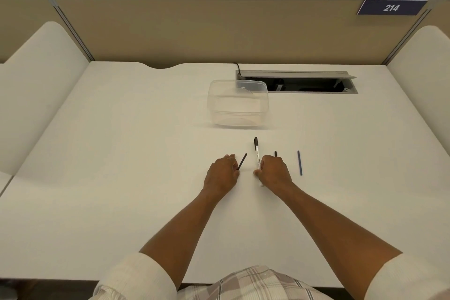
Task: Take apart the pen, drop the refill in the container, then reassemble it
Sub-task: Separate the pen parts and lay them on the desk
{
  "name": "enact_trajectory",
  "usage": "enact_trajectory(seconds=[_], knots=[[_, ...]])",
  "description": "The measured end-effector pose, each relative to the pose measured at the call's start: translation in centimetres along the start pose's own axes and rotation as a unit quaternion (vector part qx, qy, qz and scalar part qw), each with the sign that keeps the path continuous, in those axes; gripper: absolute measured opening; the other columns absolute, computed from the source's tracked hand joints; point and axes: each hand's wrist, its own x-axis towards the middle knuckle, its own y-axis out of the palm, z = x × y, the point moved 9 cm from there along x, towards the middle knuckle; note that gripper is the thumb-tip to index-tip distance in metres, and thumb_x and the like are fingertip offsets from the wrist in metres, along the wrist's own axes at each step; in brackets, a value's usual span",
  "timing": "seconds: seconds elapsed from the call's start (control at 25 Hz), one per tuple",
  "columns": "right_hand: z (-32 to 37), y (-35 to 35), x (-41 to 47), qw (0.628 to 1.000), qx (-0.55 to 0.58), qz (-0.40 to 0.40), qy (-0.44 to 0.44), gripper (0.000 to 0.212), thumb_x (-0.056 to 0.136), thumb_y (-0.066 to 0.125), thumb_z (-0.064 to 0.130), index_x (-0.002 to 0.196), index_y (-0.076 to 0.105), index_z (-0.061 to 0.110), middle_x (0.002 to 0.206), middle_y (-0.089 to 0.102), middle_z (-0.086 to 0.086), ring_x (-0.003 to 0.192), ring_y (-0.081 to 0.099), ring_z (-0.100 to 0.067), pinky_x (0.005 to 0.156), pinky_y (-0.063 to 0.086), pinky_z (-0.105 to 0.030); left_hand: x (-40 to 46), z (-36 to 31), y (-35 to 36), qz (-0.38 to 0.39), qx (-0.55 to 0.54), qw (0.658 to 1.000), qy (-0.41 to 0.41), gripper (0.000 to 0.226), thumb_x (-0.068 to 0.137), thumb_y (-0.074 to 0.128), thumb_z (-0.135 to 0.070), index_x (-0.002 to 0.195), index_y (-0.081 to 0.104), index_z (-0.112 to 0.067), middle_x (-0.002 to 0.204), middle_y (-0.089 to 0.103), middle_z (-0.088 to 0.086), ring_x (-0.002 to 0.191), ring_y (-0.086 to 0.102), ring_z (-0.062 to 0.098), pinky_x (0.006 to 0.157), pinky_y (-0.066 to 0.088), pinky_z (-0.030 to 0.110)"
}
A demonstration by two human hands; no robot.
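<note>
A white pen point(257, 153) with a black cap lies on the white desk, pointing away from me. My right hand point(273, 170) is curled over its near end, fingers touching the barrel. A thin dark stick point(275, 153) pokes out above that hand. My left hand point(222, 173) rests on the desk with its fingers closed on the near end of a thin dark refill point(242, 161), which slants up to the right. Another thin dark-blue refill point(299, 162) lies alone to the right. A clear plastic container point(237, 103) stands open behind the pen.
A recessed cable tray point(297, 82) with an open flap sits at the back right of the desk, right behind the container. Padded dividers rise at both sides, and a partition with a "214" sign point(391, 7) closes the back.
</note>
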Motion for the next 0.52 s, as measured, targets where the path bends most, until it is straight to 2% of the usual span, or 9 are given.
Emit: enact_trajectory(seconds=[0.08, 0.24, 0.4, 0.52], knots=[[0.0, 0.1, 0.0, 1.0, -0.005, -0.001, -0.002, 0.025, 0.083, 0.069, 0.027, 0.097, 0.059, 0.009, 0.098, 0.066, -0.011, 0.091, 0.063, -0.031, 0.065, 0.042, -0.029, -0.1, -0.2, -0.3, -0.007, 0.025, 1.0, 0.015, 0.005, 0.088, 0.058, -0.021, 0.088, 0.054, -0.018, 0.096, 0.062, -0.003, 0.09, 0.058, 0.024, 0.073, 0.046, 0.033], [0.0, 0.2, 0.0, 1.0, -0.009, 0.002, -0.003, 0.028, 0.082, 0.069, 0.026, 0.1, 0.058, 0.008, 0.1, 0.066, -0.012, 0.092, 0.063, -0.031, 0.066, 0.042, -0.029, -0.2, -0.9, -1.3, -0.032, 0.076, 0.995, 0.056, 0.007, 0.092, 0.055, -0.017, 0.096, 0.059, -0.014, 0.103, 0.063, 0.001, 0.098, 0.055, 0.023, 0.096, 0.04, 0.033], [-0.1, -0.2, -0.2, 1.0, 0.003, -0.015, 0.01, 0.035, 0.086, 0.069, 0.033, 0.105, 0.055, 0.007, 0.102, 0.064, -0.012, 0.093, 0.063, -0.032, 0.067, 0.042, -0.032, 0.0, -1.5, -1.6, -0.033, 0.11, 0.991, 0.076, 0.01, 0.093, 0.053, -0.016, 0.098, 0.06, -0.011, 0.105, 0.063, 0.003, 0.102, 0.055, 0.024, 0.1, 0.038, 0.033], [0.0, -0.7, -0.3, 0.999, 0.004, -0.036, 0.007, 0.033, 0.089, 0.069, 0.03, 0.105, 0.051, 0.008, 0.102, 0.065, -0.013, 0.092, 0.063, -0.034, 0.068, 0.043, -0.033, 0.2, -1.7, -1.5, -0.023, 0.127, 0.988, 0.084, 0.009, 0.093, 0.053, -0.016, 0.097, 0.06, -0.011, 0.105, 0.063, 0.004, 0.102, 0.057, 0.025, 0.104, 0.036, 0.032]])
